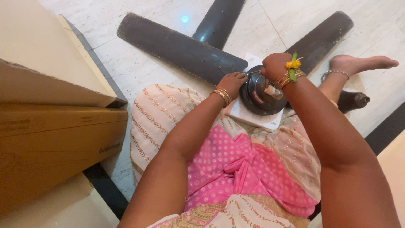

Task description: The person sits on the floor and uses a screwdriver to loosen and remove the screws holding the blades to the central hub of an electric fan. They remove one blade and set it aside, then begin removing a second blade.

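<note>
We sat on the pale marble floor [139, 71] with a dark ceiling fan laid flat before us, its round motor housing [257, 95] resting on a white block [247, 116] at the edge of our lap. Three dark blades spread away from the housing: one long blade [177, 46] ran up to the left, a second blade [219, 19] pointed straight away, and a third blade [322, 36] ran up to the right. Our left hand [232, 82] lay with curled fingers on the near end of the long blade, just where it met the housing, pressing down rather than wrapped around anything. Our right hand [274, 65] was closed in a fist above the top of the housing, gripping a thin metal tool [252, 72] whose tip pointed toward the left hand; what kind of tool it was we could not tell. Gold bangles sat on both wrists, and a small yellow flower [293, 64] was tied at the right one. Our bare foot [363, 64] rested on the floor beyond the housing, to the right. Brown cardboard boxes [55, 139] stood well apart on the left.
</note>
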